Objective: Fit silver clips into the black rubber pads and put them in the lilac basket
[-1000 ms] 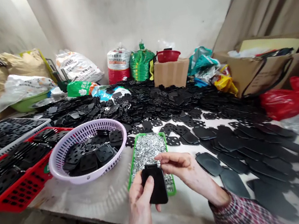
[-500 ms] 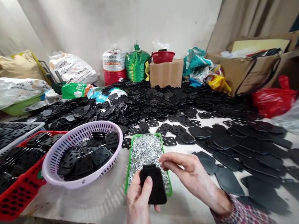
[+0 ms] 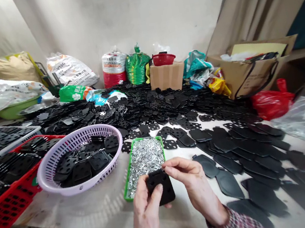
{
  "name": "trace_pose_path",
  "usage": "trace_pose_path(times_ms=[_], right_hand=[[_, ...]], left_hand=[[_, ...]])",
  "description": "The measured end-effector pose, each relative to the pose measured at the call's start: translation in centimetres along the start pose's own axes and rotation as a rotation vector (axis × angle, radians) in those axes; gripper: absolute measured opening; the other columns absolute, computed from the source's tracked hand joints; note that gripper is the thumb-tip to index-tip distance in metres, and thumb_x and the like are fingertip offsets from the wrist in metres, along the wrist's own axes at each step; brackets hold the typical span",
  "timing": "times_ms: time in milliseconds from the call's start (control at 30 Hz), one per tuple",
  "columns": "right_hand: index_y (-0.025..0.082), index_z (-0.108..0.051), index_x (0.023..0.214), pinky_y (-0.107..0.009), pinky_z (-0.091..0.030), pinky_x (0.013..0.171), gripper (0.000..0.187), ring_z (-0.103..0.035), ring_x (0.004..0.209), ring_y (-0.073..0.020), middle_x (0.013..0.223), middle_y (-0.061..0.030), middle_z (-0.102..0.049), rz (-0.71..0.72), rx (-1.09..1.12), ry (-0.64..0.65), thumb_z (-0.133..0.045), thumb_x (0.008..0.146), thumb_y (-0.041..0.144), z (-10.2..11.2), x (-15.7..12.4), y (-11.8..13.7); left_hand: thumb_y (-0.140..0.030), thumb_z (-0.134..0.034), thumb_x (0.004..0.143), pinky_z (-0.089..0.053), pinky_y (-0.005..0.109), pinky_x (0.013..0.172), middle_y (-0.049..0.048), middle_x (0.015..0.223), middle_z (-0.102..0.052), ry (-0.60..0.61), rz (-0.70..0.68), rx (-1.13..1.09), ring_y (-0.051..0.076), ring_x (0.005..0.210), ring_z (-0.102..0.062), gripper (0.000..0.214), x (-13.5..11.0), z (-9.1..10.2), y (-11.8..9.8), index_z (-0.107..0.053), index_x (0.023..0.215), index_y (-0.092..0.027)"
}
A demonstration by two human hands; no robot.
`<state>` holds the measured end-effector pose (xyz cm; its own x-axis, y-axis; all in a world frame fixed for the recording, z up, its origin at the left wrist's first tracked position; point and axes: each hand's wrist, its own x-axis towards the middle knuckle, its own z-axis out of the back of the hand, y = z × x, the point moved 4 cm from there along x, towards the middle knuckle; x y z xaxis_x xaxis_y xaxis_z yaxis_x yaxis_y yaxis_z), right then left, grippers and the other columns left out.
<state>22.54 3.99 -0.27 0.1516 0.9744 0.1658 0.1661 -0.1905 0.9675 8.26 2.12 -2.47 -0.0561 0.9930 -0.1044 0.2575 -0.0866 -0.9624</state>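
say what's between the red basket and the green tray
The purple basket of black plates, then some table, as the head view shows.

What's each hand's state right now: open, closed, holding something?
Left hand: closed, holding a black plate.
Right hand: closed in a pinch by the plate's top corner; whether anything is in its grip can't be told.

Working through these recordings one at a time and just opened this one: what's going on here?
A person's left hand holds a black plate, while the right hand pinches at its upper right corner; anything between those fingers is too small to tell. Just beyond sits a green tray of small metal pins. Left of it, a lilac basket holds similar plates, and many more lie across the table.
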Motion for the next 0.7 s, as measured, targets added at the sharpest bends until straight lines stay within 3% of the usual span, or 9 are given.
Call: trace_pose_path(times_ms=[200, 367, 567, 700], right_hand=[[0.020, -0.077, 0.081, -0.028, -0.048, 0.075, 0.012, -0.061, 0.079, -0.0198, 0.083, -0.0036, -0.071, -0.049, 0.191, -0.062, -0.079, 0.076, 0.030, -0.6, -0.6, -1.0], [0.020, -0.077, 0.082, -0.028, -0.048, 0.075, 0.011, -0.062, 0.081, -0.0198, 0.086, -0.0038, -0.071, -0.051, 0.204, -0.080, -0.080, 0.077, 0.029, -0.6, -1.0, -1.8], [0.022, -0.076, 0.081, -0.026, -0.052, 0.069, 0.009, -0.064, 0.077, -0.0197, 0.083, -0.0029, -0.072, 0.025, 0.041, -0.109, -0.076, 0.081, 0.030, -0.6, -1.4, -1.4], [0.023, -0.078, 0.093, -0.032, -0.056, 0.084, 0.014, -0.068, 0.092, -0.0245, 0.097, -0.0058, -0.074, 0.179, -0.197, -0.128, -0.067, 0.088, 0.030, -0.9, -2.0, -0.6]], left_hand=[[-0.041, -0.076, 0.072, -0.057, 0.026, 0.051, 0.0081, 0.100, -0.069, -0.003, 0.014, -0.029, 0.027, 0.091, -0.064, 0.042, -0.1, -0.4, 0.4, -0.066, 0.107, -0.020], [-0.039, -0.077, 0.072, -0.057, 0.026, 0.057, 0.0066, 0.097, -0.071, -0.043, 0.001, -0.015, 0.025, 0.086, -0.065, 0.036, -0.4, -0.2, 0.3, -0.067, 0.103, -0.022], [-0.031, -0.080, 0.069, -0.056, 0.029, 0.055, 0.0069, 0.088, -0.073, -0.066, -0.037, 0.073, 0.027, 0.077, -0.066, 0.029, -0.6, 0.4, -0.2, -0.072, 0.095, -0.025], [-0.034, -0.082, 0.067, -0.055, 0.028, 0.054, 0.0078, 0.097, -0.074, -0.076, 0.005, 0.039, 0.028, 0.084, -0.067, 0.034, -0.6, 0.5, -0.2, -0.074, 0.099, -0.026]])
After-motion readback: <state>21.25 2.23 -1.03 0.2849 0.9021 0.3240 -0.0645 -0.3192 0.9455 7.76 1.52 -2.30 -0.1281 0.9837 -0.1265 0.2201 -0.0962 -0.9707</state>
